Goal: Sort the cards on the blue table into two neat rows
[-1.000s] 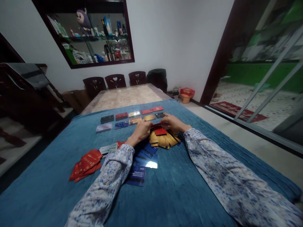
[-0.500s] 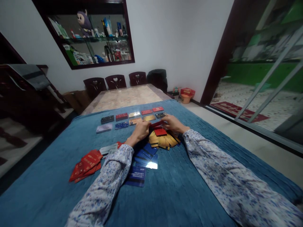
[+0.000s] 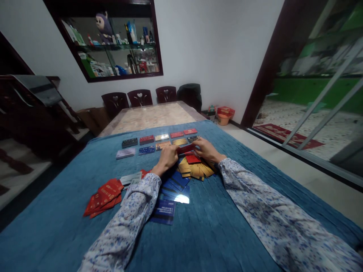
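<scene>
Both my hands meet over a heap of gold cards (image 3: 195, 170) on the blue cloth (image 3: 215, 226). My left hand (image 3: 167, 158) and my right hand (image 3: 207, 149) are closed on the two ends of a small stack of red cards (image 3: 186, 149), held just above the heap. A single red card (image 3: 193, 159) lies on top of the gold ones. Beyond my hands, two rows of single cards (image 3: 154, 142) are laid out in red, black, blue and gold.
A fan of red cards (image 3: 103, 196) lies at the left, with a pale card (image 3: 130, 178) beside it. Blue cards (image 3: 172, 190) spread under my left forearm. Past the cloth stand a marble table (image 3: 147, 115) and dark chairs (image 3: 139, 97). A glass door is at the right.
My hands and the red stack have stayed in place; only the view has shifted slightly.
</scene>
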Demonstrator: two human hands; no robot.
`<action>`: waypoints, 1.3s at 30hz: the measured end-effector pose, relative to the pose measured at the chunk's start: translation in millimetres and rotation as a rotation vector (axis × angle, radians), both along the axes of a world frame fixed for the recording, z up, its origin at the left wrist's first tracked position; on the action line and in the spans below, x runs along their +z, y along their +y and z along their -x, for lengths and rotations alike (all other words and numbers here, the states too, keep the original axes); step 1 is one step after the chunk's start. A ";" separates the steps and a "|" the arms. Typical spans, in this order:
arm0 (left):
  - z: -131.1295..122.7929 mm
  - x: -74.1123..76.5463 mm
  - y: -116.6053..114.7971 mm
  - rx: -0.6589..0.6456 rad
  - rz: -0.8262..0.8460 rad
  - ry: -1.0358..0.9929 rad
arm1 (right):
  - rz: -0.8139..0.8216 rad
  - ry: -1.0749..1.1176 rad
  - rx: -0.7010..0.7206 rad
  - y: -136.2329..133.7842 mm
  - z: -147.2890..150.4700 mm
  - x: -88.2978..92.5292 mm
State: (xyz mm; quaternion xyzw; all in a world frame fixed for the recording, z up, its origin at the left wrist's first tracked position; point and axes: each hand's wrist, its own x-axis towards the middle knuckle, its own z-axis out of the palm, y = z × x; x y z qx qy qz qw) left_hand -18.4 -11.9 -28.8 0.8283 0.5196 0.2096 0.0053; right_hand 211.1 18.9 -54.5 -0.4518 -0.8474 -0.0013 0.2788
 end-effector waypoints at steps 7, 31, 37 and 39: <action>2.1 -4.7 2.1 0.008 -0.021 -0.022 | -0.046 -0.002 -0.025 -7.6 6.7 0.7; 3.5 -8.0 4.4 0.072 -0.067 -0.140 | -0.212 -0.062 0.034 -6.5 9.3 -3.3; 2.0 -10.0 4.2 0.071 -0.091 -0.154 | -0.262 -0.113 -0.022 -8.5 11.0 -2.4; 1.9 -11.5 4.8 0.067 -0.093 -0.156 | -0.286 -0.121 -0.033 -8.1 11.2 -3.3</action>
